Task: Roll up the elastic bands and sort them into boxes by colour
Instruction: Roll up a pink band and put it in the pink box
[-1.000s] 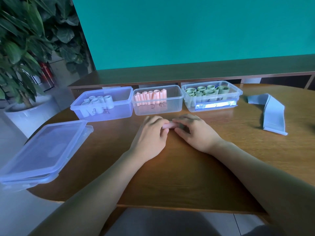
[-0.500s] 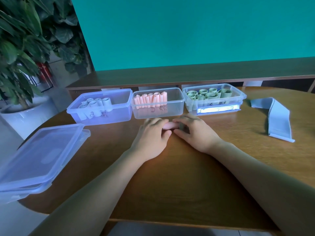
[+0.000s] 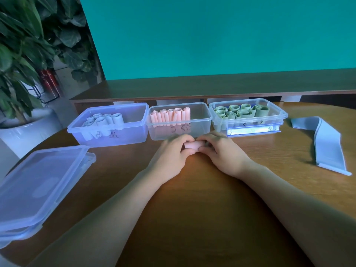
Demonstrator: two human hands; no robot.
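A rolled pink band [image 3: 192,146] lies between my hands on the wooden table [image 3: 192,209], just in front of the middle box. My left hand [image 3: 171,154] grips its left end and my right hand [image 3: 221,153] grips its right end, fingers curled over it. Three clear boxes stand in a row behind: the left box [image 3: 107,135] holds blue rolls, the middle box [image 3: 200,124] holds pink rolls, the right box [image 3: 277,116] holds green rolls. A flat unrolled blue band [image 3: 325,143] lies at the right.
Stacked clear lids [image 3: 38,187] lie at the table's left edge. A low wooden shelf [image 3: 212,87] runs behind the boxes. A potted plant [image 3: 23,54] in a white pot stands on the floor at the far left.
The view has tilted slightly, so the boxes sit a little lower in the frame. My hands stay together on the pink roll, and more of the roll shows between them.
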